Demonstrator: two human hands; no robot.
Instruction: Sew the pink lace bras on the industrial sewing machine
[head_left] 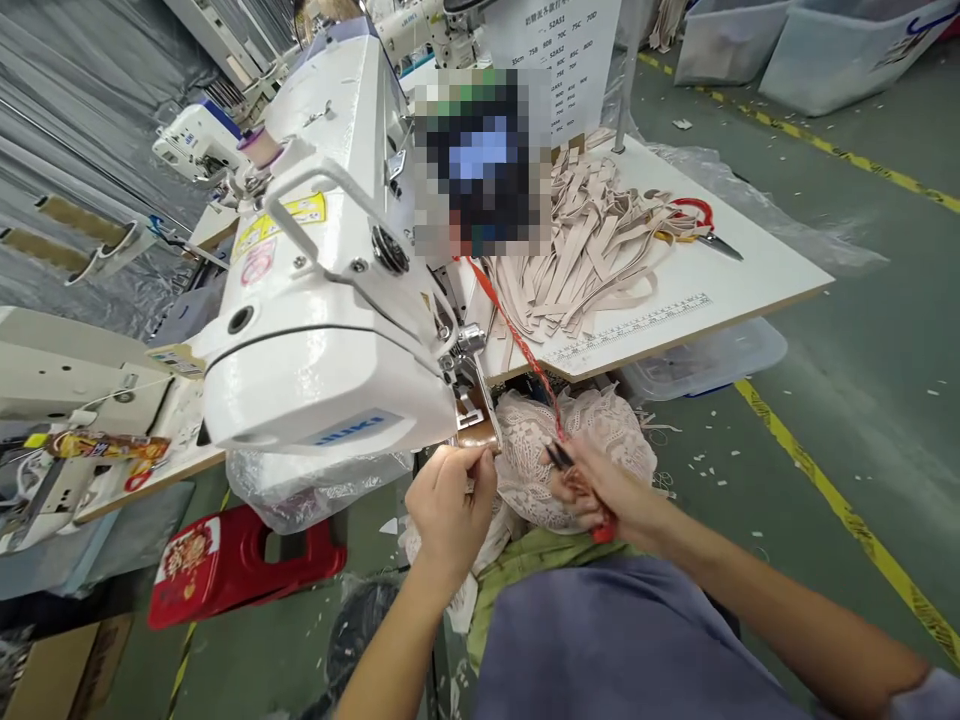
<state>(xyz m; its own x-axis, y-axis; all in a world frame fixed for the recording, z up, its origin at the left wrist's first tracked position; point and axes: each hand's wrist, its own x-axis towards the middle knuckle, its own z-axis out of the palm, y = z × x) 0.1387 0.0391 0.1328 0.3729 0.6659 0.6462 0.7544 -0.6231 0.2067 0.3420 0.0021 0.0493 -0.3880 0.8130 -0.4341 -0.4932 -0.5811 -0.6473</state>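
Left hand (450, 500) pinched by machine (322, 340), on what I cannot tell, right hand (592, 490) gripping snips (559, 458), lace (529, 480) between them, straps (589, 240), scissors (722, 245) upper right, stool (236, 580) lower left

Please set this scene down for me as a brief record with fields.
Left hand: at the near edge of the brown plate; anything held is unclear
Right hand: holding snips, beside the end of a red cord
Machine: white sewing machine
Tabletop: piled beige strips, red-handled scissors
Below table edge: pale lace fabric
Floor: red stool
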